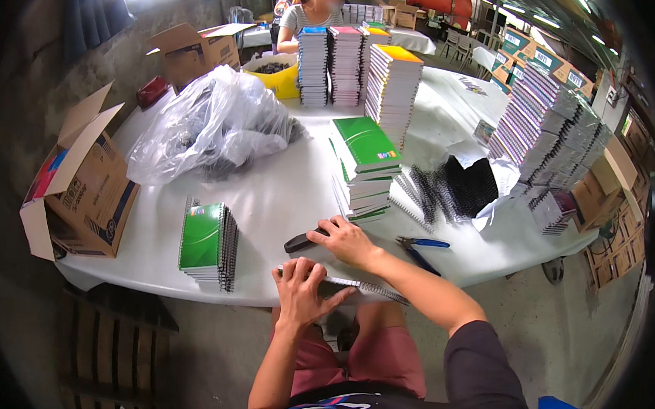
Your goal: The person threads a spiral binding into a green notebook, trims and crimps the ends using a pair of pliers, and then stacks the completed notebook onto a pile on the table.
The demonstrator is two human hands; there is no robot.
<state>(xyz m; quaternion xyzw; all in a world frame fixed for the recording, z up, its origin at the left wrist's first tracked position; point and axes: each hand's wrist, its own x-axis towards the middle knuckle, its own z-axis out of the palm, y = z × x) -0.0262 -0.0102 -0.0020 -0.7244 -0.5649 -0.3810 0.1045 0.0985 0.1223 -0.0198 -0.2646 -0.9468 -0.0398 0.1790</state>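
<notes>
My left hand (302, 288) grips a thin notebook (329, 286) at the table's front edge. A spiral coil (384, 291) runs along that notebook and sticks out past its right end. Just beyond, my right hand (344, 241) is closed on a dark oblong object (299, 243) lying on the table; its kind is unclear. To the right of this hand rest blue-handled cutters (423, 243). A small pile of green spiral notebooks (202, 237) stands to the left of my hands. Farther away rises a stack of green-covered notebooks (365, 143).
Loose black coils (435, 195) lie right of the green stack. Tall notebook stacks (394, 86) stand behind. A clear plastic bag (217, 121) and an open carton (95, 192) are left, piled spiral notebooks (543, 127) right. Across the table is another person (315, 17).
</notes>
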